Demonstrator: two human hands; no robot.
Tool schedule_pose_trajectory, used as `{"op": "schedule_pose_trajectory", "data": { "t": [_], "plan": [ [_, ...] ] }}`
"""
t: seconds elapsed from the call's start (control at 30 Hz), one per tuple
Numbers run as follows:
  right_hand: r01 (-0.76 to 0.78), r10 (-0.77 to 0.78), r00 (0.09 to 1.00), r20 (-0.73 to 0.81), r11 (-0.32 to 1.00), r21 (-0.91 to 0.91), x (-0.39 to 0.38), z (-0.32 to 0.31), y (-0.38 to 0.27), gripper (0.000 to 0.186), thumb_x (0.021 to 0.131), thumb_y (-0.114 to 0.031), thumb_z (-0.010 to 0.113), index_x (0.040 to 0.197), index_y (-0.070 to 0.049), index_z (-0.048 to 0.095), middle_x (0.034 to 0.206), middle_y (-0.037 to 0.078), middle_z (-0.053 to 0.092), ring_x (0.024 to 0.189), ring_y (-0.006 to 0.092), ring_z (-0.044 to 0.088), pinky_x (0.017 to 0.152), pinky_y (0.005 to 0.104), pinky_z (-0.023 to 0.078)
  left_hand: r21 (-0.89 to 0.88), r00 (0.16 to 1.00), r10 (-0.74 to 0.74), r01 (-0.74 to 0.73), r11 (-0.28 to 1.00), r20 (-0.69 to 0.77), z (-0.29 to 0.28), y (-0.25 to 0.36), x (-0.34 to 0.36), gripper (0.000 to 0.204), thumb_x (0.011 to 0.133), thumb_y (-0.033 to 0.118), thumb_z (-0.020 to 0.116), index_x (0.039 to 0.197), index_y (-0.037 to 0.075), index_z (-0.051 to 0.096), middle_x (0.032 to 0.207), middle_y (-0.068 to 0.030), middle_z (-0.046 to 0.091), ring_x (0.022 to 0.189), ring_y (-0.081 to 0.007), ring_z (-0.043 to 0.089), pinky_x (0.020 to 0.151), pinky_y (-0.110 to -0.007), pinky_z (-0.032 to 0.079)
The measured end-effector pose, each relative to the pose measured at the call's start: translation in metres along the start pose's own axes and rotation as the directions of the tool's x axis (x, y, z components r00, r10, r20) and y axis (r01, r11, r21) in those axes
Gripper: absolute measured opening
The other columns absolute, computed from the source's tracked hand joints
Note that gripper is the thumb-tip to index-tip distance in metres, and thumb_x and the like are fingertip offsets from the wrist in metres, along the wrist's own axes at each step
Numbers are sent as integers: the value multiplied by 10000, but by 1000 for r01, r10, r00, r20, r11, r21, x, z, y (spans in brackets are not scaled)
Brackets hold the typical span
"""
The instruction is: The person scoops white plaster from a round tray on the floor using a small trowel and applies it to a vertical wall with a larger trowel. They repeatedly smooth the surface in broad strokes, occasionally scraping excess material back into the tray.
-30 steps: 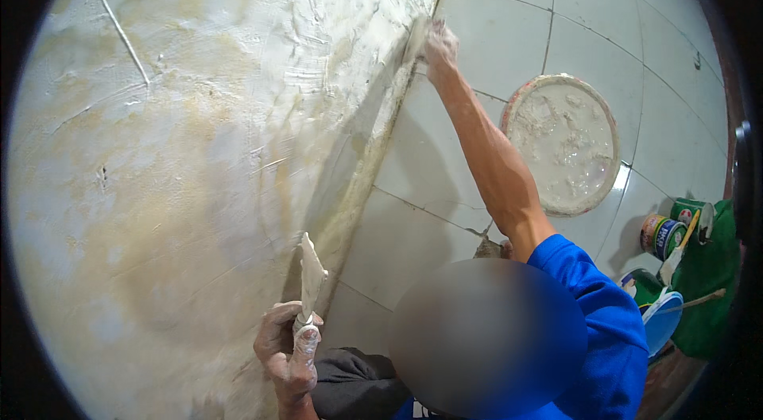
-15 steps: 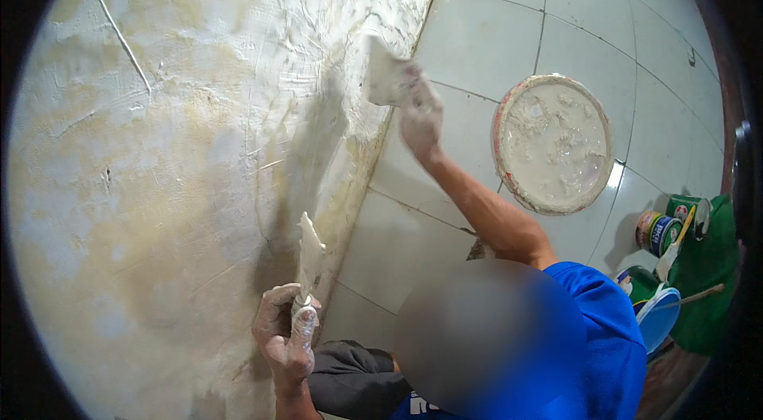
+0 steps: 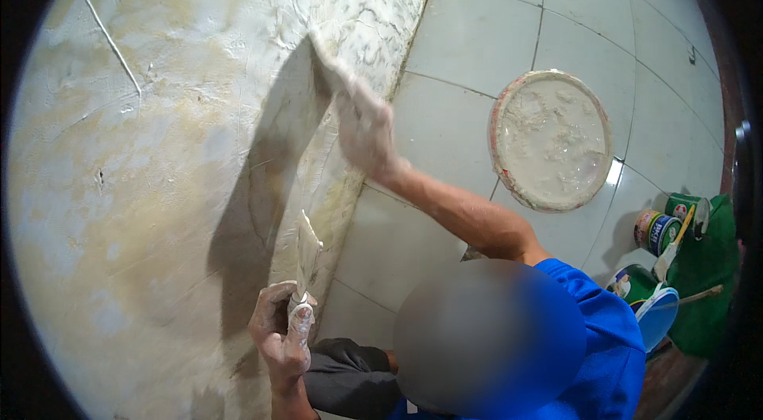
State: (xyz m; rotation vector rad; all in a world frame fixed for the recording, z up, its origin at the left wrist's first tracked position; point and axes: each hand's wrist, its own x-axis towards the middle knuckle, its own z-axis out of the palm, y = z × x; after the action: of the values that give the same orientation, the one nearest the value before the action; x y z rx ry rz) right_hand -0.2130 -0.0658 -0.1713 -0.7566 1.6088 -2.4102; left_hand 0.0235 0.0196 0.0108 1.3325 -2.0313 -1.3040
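My right hand point(image 3: 366, 130), smeared with white and slightly blurred, grips a putty knife point(image 3: 327, 61). Its blade is seen nearly edge-on against the wall point(image 3: 183, 142), which is coated in patchy white and yellowish filler. Lower down, near the wall's base, my left hand point(image 3: 284, 332) is closed round the handle of a second putty knife point(image 3: 307, 257). That blade points upward, carries pale filler and seems apart from the wall. Right of my right forearm, a round tub point(image 3: 552, 140) full of wet, cream-white filler stands on the floor.
Pale square tiles point(image 3: 465, 38) cover the floor. At the far right stand paint cans point(image 3: 658, 231), a blue bucket point(image 3: 658, 318) and a brush with a yellow handle point(image 3: 685, 225), beside a green cloth point(image 3: 703, 293). A dark shadow falls across the wall.
My right hand and its putty knife have moved left, from near the wall's lower edge farther onto the coated surface. The blade has turned edge-on. My left hand has hardly moved.
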Motion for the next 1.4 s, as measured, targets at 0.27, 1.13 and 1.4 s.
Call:
{"op": "schedule_pose_trajectory", "data": {
  "t": [0.27, 1.13, 1.4],
  "plan": [
    [-323, 325, 927, -185, 945, 42, 53, -72, 80, 413, 1081, -301, 454, 1294, 10, 622, 923, 32, 672, 773, 112, 599, 693, 273, 498, -30, 1000, 10, -10, 999, -10, -6, -2, -3, 326, 905, 165, 721, 1136, -33, 602, 869, -73, 648, 702, -95, 555, 623, -238, 440],
    [-95, 116, 987, -115, 980, 173, -17, -30, 65, 437, 989, -3, 513, 1423, 48, 506, 1312, 213, 638, 1189, 219, 610, 1035, 353, 474, 27, 996, 58, -56, 998, -63, -12, -7, -9, 366, 924, 264, 710, 1113, -36, 614, 856, -84, 630, 688, -109, 541, 593, -232, 430],
    [-20, -25, 958, 287, 988, 150, -135, -19, 36, 465, 887, 92, 518, 1343, 33, 584, 1387, 191, 588, 1223, 316, 610, 1017, 364, 513, -20, 999, -1, 0, 1000, -47, -12, -8, -10, 324, 911, 167, 711, 1131, -41, 598, 875, -70, 648, 701, -80, 544, 624, -216, 427]
  ]
}}
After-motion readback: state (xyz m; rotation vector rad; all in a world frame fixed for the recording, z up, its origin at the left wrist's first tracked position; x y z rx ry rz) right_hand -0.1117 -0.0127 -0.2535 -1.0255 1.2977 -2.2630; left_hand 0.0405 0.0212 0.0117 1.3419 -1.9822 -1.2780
